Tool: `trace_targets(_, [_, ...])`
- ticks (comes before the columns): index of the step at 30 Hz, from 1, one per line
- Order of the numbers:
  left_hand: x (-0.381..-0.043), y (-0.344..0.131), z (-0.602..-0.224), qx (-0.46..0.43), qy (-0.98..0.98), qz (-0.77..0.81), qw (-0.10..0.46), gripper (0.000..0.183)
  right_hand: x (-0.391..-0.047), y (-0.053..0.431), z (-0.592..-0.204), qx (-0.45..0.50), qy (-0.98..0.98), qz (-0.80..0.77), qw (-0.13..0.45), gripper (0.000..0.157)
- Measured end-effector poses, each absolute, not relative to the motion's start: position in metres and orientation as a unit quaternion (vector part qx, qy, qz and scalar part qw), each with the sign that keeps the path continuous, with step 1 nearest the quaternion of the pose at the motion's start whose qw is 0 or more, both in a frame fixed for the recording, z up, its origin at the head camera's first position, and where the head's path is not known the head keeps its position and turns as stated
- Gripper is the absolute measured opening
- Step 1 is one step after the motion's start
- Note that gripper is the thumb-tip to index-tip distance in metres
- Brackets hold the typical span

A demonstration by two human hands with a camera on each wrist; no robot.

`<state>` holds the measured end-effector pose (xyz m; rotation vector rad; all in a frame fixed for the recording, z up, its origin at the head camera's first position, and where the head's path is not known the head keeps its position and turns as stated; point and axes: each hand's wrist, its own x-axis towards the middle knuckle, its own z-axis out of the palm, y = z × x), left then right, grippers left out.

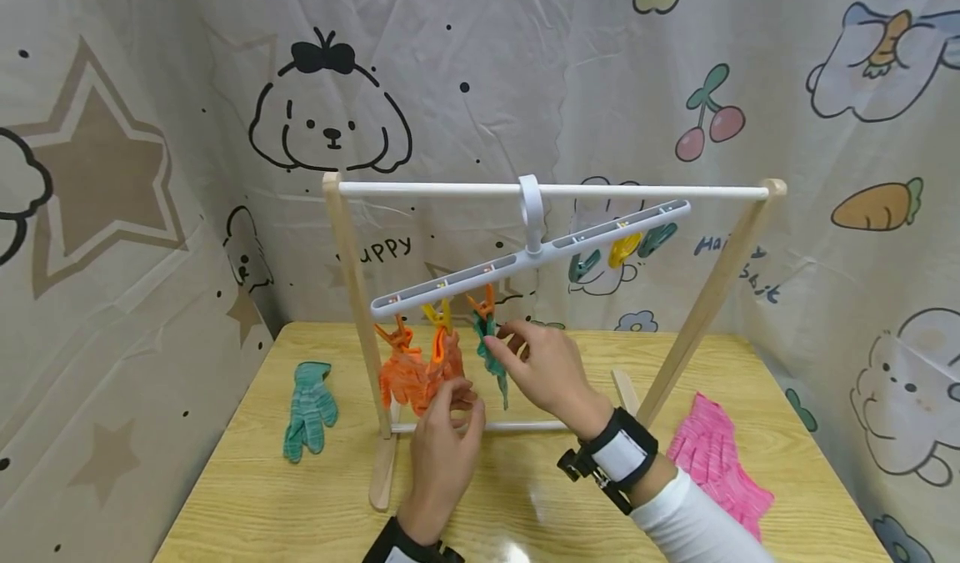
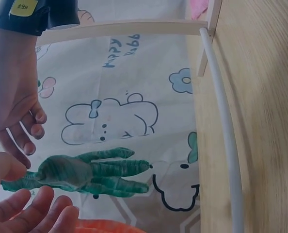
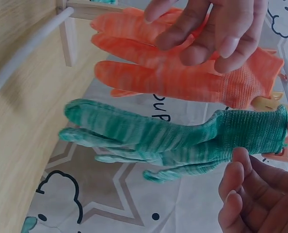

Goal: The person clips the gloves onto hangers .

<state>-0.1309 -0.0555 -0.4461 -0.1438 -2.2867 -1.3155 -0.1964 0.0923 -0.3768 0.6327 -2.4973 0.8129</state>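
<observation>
A green knitted glove [image 3: 144, 133] hangs from an orange clip [image 1: 483, 300] on the grey hanger [image 1: 480, 275], fingers down. My right hand [image 1: 543, 367] is at the glove's cuff, thumb and fingertips beside it, fingers loosely bent. Left of it, orange gloves [image 1: 408, 379] hang from an orange clip [image 1: 400, 334] and a yellow clip [image 1: 438, 314]. My left hand [image 1: 447, 454] is just below and in front of them, fingers relaxed, holding nothing. The right wrist view shows its fingers [image 3: 207, 39] in front of an orange glove.
The tilted hanger hooks over the white rod of a wooden rack [image 1: 697, 321]. Green and yellow clips [image 1: 625, 250] hang at its raised right end. Another green glove [image 1: 310, 409] lies left on the table [image 1: 232, 463]; a pink glove [image 1: 720, 463] lies right. Printed curtains stand behind.
</observation>
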Motion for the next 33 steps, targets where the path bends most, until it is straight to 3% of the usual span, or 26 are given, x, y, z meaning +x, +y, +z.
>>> trace_targets(8, [-0.127,-0.058,-0.449,-0.054,-0.847,-0.472,0.238,0.022,-0.190,0.096,-0.390,0.229,-0.910,0.279,0.205,0.047])
trace_targets(25, [-0.119,-0.064,-0.461,-0.047,-0.864,-0.459,0.203,0.019,-0.167,0.105,-0.422,0.195,-0.921,0.286,0.178,0.025])
trace_targets(33, [-0.114,-0.064,-0.468,-0.046,-0.871,-0.451,0.192,0.020,-0.154,0.108,-0.436,0.183,-0.924,0.300,0.155,0.028])
